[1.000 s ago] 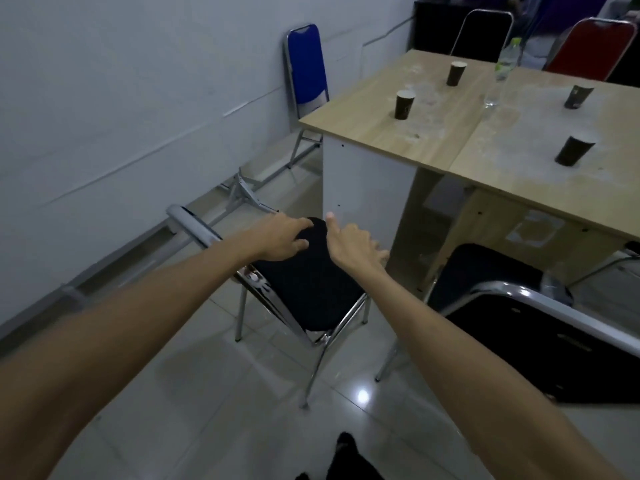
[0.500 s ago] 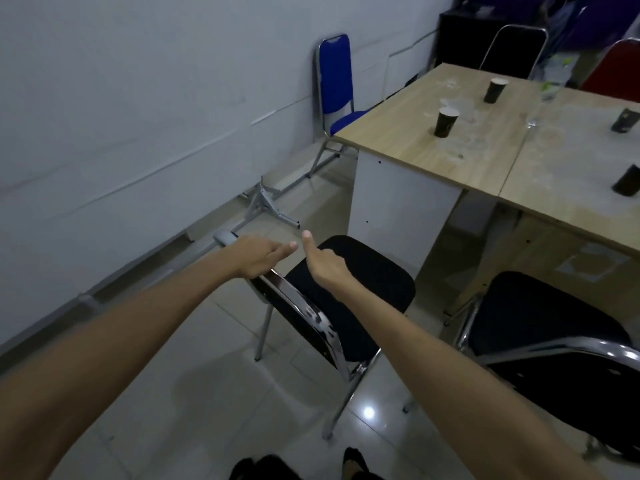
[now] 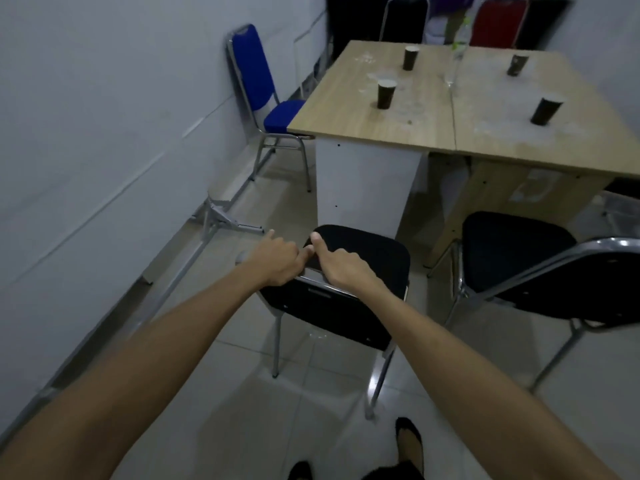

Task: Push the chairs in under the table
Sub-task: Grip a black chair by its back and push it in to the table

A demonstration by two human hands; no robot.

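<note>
1. I'm gripping the chair (image 3: 360,251) backrest top with left hand (image 3: 277,259) and right hand (image 3: 341,263), fingers curled over it.
2. The table (image 3: 433,123) is standing beyond my fingertips; I'm aiming to push straight and evenly.

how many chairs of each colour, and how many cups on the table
black chairs: 3
blue chairs: 1
red chairs: 1
dark cups: 4
total: 9
</note>
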